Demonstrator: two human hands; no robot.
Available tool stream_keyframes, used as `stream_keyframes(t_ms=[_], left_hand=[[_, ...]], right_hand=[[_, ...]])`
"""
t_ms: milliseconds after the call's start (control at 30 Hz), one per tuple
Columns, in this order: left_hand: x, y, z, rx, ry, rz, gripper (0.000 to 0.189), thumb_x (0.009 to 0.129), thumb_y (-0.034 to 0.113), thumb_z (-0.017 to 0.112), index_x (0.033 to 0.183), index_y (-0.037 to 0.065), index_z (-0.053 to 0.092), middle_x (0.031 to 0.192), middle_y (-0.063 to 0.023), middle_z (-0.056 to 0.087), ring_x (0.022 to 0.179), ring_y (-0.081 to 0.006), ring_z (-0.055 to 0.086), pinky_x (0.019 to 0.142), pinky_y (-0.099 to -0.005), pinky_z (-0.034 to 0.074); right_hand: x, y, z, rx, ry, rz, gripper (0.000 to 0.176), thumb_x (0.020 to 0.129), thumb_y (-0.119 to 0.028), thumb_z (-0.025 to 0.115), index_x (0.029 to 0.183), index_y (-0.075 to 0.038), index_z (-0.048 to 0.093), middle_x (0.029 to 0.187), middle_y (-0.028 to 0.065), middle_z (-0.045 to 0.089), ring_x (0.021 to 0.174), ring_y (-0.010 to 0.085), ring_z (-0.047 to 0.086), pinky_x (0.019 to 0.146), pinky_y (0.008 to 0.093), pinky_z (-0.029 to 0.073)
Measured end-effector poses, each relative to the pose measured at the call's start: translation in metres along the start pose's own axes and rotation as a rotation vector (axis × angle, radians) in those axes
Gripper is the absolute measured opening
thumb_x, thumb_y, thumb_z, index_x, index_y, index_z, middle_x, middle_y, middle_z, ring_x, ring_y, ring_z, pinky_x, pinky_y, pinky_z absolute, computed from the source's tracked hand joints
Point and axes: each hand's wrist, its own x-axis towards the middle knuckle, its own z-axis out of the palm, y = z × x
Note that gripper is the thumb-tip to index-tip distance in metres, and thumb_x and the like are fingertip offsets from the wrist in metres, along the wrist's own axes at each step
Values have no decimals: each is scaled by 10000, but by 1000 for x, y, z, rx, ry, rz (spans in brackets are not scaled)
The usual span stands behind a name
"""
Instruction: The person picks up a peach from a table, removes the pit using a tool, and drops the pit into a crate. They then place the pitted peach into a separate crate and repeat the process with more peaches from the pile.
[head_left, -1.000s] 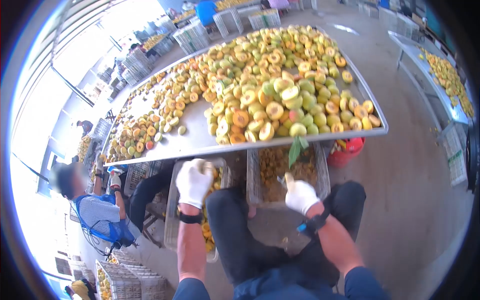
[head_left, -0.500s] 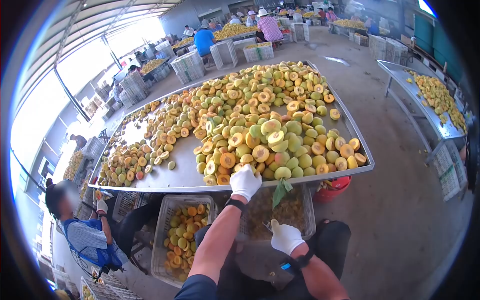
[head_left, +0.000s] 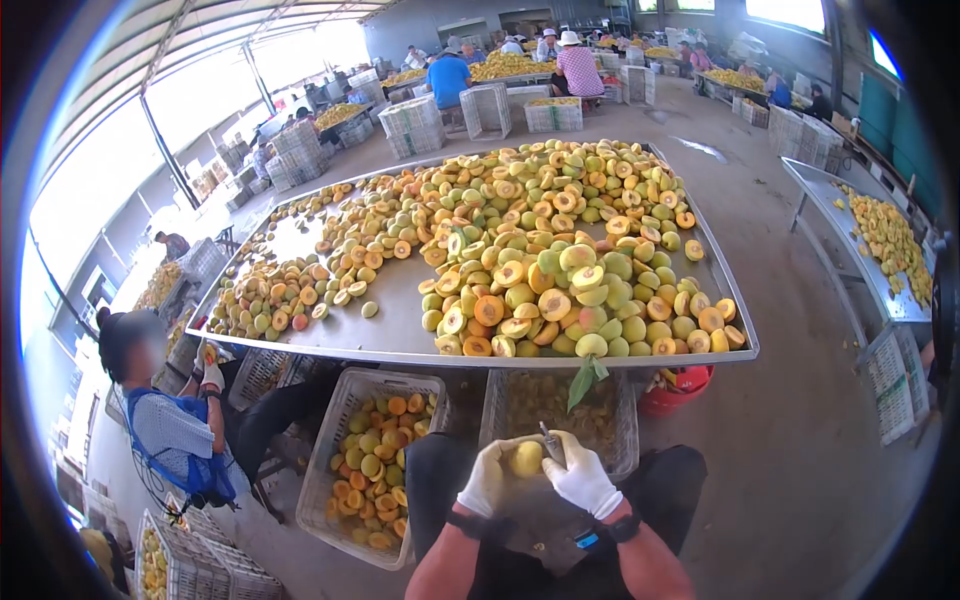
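Observation:
Both my hands wear white gloves and meet above my lap. My left hand (head_left: pixel 487 478) is closed around a yellow peach half (head_left: pixel 527 460). My right hand (head_left: pixel 582 478) grips a small metal tool (head_left: pixel 549 438), its grey tip pointing up beside the fruit; its exact kind does not show. Just beyond my hands sits a plastic crate (head_left: pixel 632 425) with wet-looking scraps in it. Above that, a metal table (head_left: pixel 395 325) carries a heap of halved peaches (head_left: pixel 520 290), several with stones showing. A leafy sprig (head_left: pixel 583 380) hangs over its front edge.
A crate of peach halves (head_left: pixel 375 470) stands left of my legs. A seated co-worker (head_left: pixel 175 420) holds fruit further left. A red bucket (head_left: pixel 680 392) is under the table's right corner. Another fruit-laden table (head_left: pixel 820 195) stands right. Stacked crates (head_left: pixel 410 128) and people are behind.
My left hand has drawn back from the heap to my lap, bringing a peach half. My right hand has moved up slightly to meet it with the tool. The view has shifted.

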Motion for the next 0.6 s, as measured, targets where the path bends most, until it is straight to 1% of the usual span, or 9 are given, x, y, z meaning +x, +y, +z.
stream_keyframes(t_ms=[33, 67, 133, 167, 333, 433, 467, 533, 600], left_hand=[[11, -27, -28, 229, -40, 130, 431, 949, 303, 388, 1194, 25, 609, 904, -94, 662, 598, -145, 554, 450, -218, 368], [19, -42, -46, 82, -100, 31, 372, 958, 295, 433, 1159, 35, 609, 904, -68, 652, 693, -155, 597, 526, -241, 446], [-11, -47, -11, 494, -77, 484, 324, 980, 293, 475, 1158, 53, 600, 982, -45, 649, 870, -152, 627, 702, -277, 519], [25, -70, -56, -113, -221, 130, 340, 1014, 329, 477, 1209, 71, 583, 1084, -32, 639, 1005, -144, 612, 886, -299, 499], [8, -71, -49, -36, -19, 232, 384, 1044, 389, 413, 1207, 87, 585, 1125, -34, 634, 1030, -139, 602, 920, -283, 472], [-13, -53, -38, -315, -154, 207, 396, 1017, 412, 432, 1134, 86, 624, 1058, -45, 665, 969, -162, 635, 894, -304, 495], [-13, -49, -41, -362, -197, 222, 406, 999, 429, 447, 1098, 85, 640, 1024, -51, 677, 937, -173, 649, 881, -314, 505], [-21, -38, -29, -354, 50, 180, 598, 963, 543, 382, 1021, 15, 655, 763, -64, 662, 522, -144, 554, 473, -252, 421], [-19, -36, -31, -389, 33, 128, 651, 953, 557, 367, 1001, -27, 650, 723, -81, 650, 441, -139, 487, 392, -236, 318]], right_hand=[[-4, -1, 6, 14, -32, -4, 391, 859, -138, 636, 1223, -52, 523, 849, 256, 661, 819, 450, 646, 691, 489, 524], [-7, -3, 13, 37, -35, -20, 384, 863, -141, 629, 1221, -50, 523, 850, 258, 659, 821, 451, 646, 688, 492, 524], [-13, -9, 24, 63, -84, 21, 358, 869, -136, 614, 1205, -48, 526, 850, 262, 656, 817, 455, 642, 684, 500, 523], [-16, -12, 29, 60, -96, 26, 358, 869, -136, 614, 1205, -48, 526, 850, 262, 656, 817, 455, 642, 684, 500, 523], [-17, -9, 61, 18, 77, -14, 313, 862, -107, 595, 1162, -36, 545, 859, 277, 645, 839, 483, 620, 696, 519, 512], [-20, -28, 56, 52, 44, -18, 327, 854, -90, 608, 1168, -18, 549, 873, 285, 641, 861, 469, 623, 701, 489, 516], [-22, -34, 53, 26, 75, -45, 317, 848, -76, 637, 1146, 6, 565, 868, 220, 663, 782, 387, 668, 691, 412, 528], [-30, -44, 41, 39, 30, 21, 291, 849, -86, 618, 1116, 5, 546, 814, 266, 638, 806, 446, 637, 652, 470, 512], [-45, -47, 37, -68, -10, 25, 275, 845, -81, 618, 1092, 9, 539, 791, 257, 629, 773, 437, 635, 634, 470, 507]])
